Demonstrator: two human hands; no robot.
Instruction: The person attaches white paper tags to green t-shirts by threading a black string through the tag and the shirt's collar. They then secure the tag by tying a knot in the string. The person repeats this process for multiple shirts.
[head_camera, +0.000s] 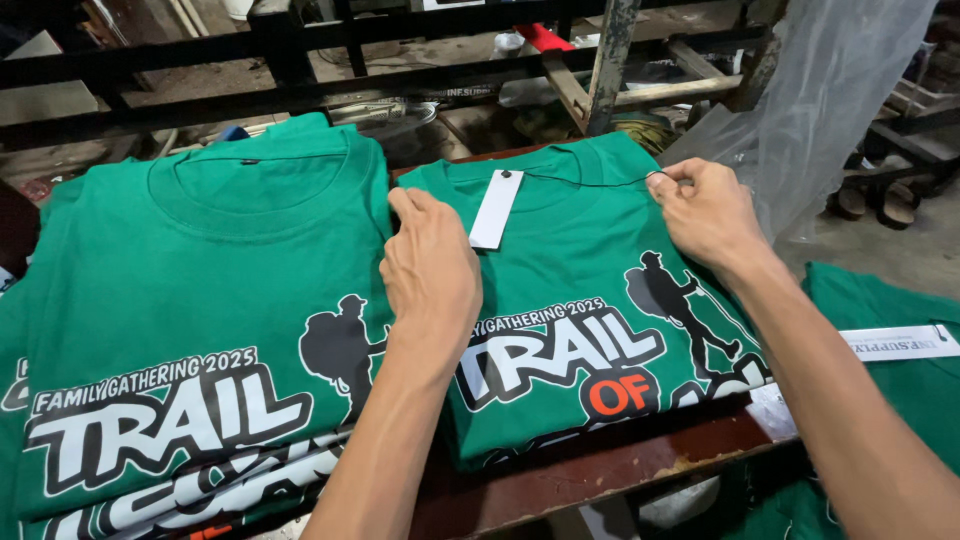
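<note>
Left stack (180, 330): folded green shirts piled at the left of the table, collars away from the person, each with a white and black print and a dark hiker figure on the chest; edges of lower shirts show under the top one.
Left hand (432, 268): lies flat, palm down, on the left edge of the folded shirt, fingers straight and close together, pointing away from the person; it grips nothing and just presses the cloth.
Folded shirt (590, 300): green, lying in the middle of the table just right of the left stack, collar away from the person, printed front up; its near edge reaches the table's front.
Tag (496, 209): a plain white paper strip, lying tilted on the shirt just below the collar, beside the left hand's fingertips.
String (585, 183): a thin dark thread running from the tag's top across the collar to the right hand.
Right hand (705, 212): rests on the shirt's right shoulder, fingers curled, thumb and forefinger pinched on the end of the string.
Table (620, 460): worn reddish-brown top, bare along the front edge.
Plastic bag (820, 110): clear film hanging behind the right hand.
Right shirt (900, 400): more green cloth lower right, with a white label strip (900, 343) on it.
Rack (300, 70): dark metal bars behind the shirts.
</note>
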